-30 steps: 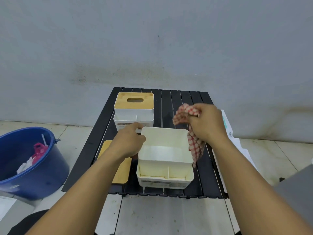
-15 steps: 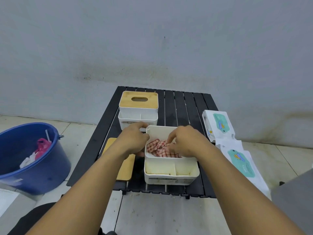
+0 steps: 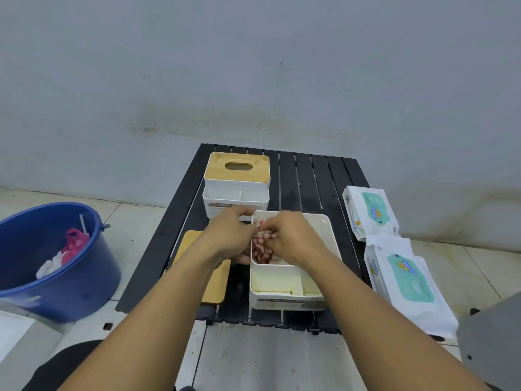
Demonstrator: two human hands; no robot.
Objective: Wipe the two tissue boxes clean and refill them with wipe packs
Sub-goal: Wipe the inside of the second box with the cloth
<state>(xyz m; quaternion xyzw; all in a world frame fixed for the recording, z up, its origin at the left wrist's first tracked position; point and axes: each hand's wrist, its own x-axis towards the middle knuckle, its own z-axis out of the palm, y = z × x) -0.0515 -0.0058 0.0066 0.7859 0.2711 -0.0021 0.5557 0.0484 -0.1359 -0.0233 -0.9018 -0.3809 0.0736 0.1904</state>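
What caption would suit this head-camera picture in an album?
Right hand wipes inside the open tissue box with a checked cloth; left hand steadies it.

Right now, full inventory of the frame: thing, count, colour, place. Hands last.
table: 1, black slatted, centre, against the wall
open tissue box: 1, white, lid off, near right part of the table
closed tissue box: 1, white with wooden lid, far left part of the table
loose lid: 1, wooden, flat on the table left of the open box
cloth: 1, red-and-white checked, inside the open box
wipe packs: 2 visible, white with teal labels, along the table's right edge
bucket: 1, blue, on the floor at left, pink and white rubbish inside
left hand: 1, on the open box's left wall
right hand: 1, inside the open box, gripping the cloth
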